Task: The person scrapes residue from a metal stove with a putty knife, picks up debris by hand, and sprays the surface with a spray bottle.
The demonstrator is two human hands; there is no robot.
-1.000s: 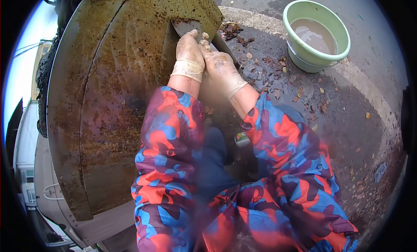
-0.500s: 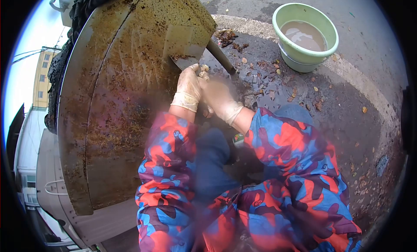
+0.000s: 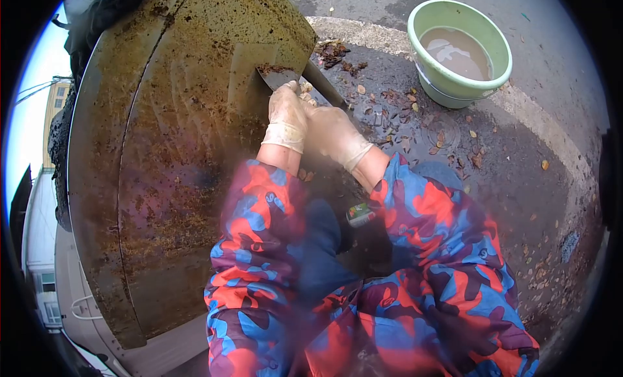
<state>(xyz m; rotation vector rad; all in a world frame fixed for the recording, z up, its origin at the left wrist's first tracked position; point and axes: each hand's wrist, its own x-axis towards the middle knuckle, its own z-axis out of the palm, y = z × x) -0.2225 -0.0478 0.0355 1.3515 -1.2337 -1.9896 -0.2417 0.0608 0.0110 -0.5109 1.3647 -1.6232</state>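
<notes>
In the head view a large metal panel (image 3: 175, 156), coated in brown, greasy-looking grime, stands tilted on the left. A flat-bladed scraper (image 3: 275, 78) lies against its right side, with brown residue gathered along the blade's edge. My left hand (image 3: 287, 114), in a pale, soiled glove, is closed around the scraper just below the blade. Pressed close beside it, my gloved right hand (image 3: 329, 133) is also closed at the handle, which the fingers mostly hide. A paler, scraped strip of panel shows just above the blade.
A green bucket (image 3: 420, 49) of murky water stands at upper right on the pavement. Wet ground with fallen leaves (image 3: 441, 140) lies between it and the panel. A metal leg (image 3: 328, 88) sticks out beyond my hands. A small green-and-white package (image 3: 359, 214) is below my right wrist.
The panel has shifted left and down in view, while the scraper and both hands sit slightly to the right of before. My right hand is less blurred. Both hands keep their grip.
</notes>
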